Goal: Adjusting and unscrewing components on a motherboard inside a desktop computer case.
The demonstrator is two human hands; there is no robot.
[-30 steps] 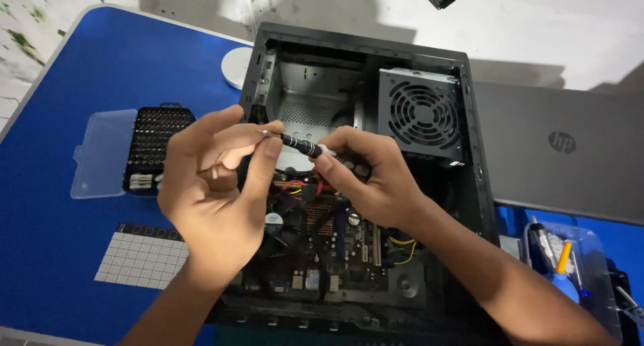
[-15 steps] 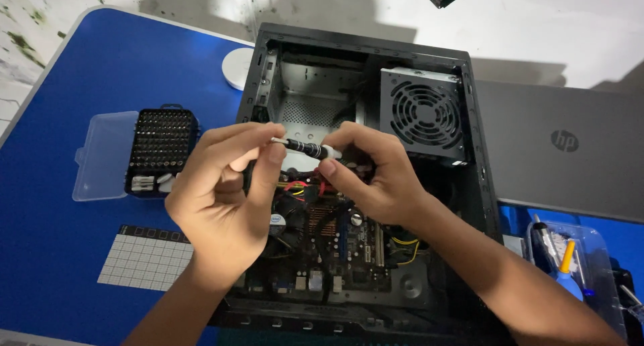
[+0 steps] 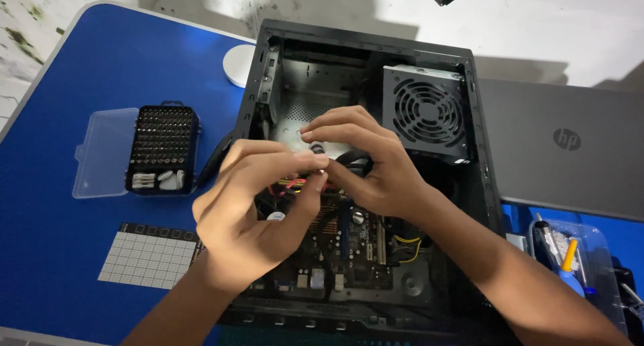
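Since a moment ago our two hands have closed in on each other above the open black computer case (image 3: 483, 185), and the dark screwdriver seen between them is now almost wholly hidden behind our fingers. We work on a blue mat (image 3: 87, 71) beside a closed grey laptop (image 3: 570, 151), the case's power supply fan (image 3: 426, 111) and green motherboard (image 3: 355, 238) exposed. Our right hand (image 3: 376, 165) and left hand (image 3: 261, 212) meet fingertip to fingertip, pinched on a small part (image 3: 317, 146) we cannot identify, with the open bit set (image 3: 163, 148) and gridded screw mat (image 3: 151, 255) well apart.
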